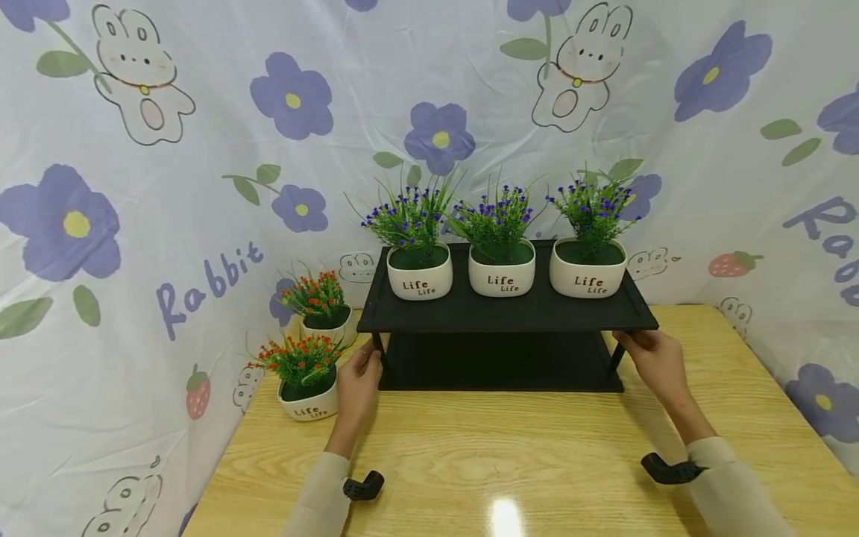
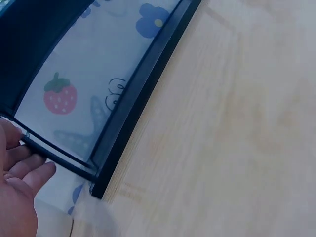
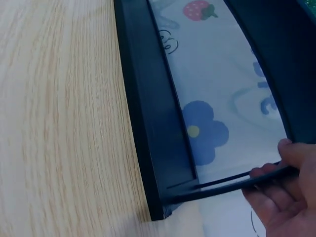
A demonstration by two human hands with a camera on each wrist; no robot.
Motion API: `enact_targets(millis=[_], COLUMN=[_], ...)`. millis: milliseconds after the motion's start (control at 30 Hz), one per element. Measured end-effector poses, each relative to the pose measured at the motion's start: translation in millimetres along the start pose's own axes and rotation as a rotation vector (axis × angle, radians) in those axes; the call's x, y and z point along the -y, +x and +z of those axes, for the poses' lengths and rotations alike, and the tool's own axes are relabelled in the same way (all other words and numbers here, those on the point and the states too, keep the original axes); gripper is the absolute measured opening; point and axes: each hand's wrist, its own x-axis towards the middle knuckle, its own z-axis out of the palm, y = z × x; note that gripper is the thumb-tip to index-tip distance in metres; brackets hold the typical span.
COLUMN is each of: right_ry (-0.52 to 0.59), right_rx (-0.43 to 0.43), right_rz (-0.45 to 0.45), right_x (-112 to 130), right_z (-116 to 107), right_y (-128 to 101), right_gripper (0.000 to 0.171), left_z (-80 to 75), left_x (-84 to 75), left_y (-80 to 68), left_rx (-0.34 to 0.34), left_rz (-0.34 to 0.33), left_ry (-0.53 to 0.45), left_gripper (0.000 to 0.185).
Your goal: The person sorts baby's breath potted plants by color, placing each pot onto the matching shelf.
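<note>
A black two-tier shelf (image 1: 510,317) stands at the back of the table, with its lower board (image 1: 499,365) beneath the top one. My left hand (image 1: 359,380) grips its left end by the upright post (image 2: 59,157). On the opposite side, my right hand (image 1: 654,362) holds the right post (image 3: 232,186), thumb and fingers on either side of it. Three white pots with purple flowers line the top board: a left pot (image 1: 420,280), a middle pot (image 1: 502,276) and a right pot (image 1: 588,277). All three read "Life Life".
Left of the shelf, beside my left hand, stand two white pots with orange-red flowers, a front one (image 1: 309,406) and a rear one (image 1: 335,328). Both sit on the wooden table (image 1: 496,447). A patterned curtain (image 1: 221,201) hangs behind and along the sides.
</note>
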Motion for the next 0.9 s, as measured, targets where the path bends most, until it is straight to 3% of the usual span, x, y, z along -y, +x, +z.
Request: enact_targets(millis=[133,400,633,900], right_ry=[-0.029,-0.005,0.027,0.007], right_rx=[-0.029,-0.074,-0.121,-0.144], right_rz=[-0.017,-0.015,-0.012,0.015], right_x=[4,4,3,4], right_z=[5,8,13,15], right_y=[0,-1,-3,-4], right_gripper=[0.033,0.029,0.026,0.026], left_z=[-15.0,-49.6,-78.1,-115.5], left_x=[2.3,6.1,10.1,18.6], left_y=[-12.7,-30.9,-43.2,-44.2], left_rx=[0.039,0.055,-0.070,-0.223], left_rz=[0.056,0.086,0.122,0.130], left_ry=[0.056,-0.061,-0.124,-0.085], left_gripper=[0.038,0.026,0.020,0.018])
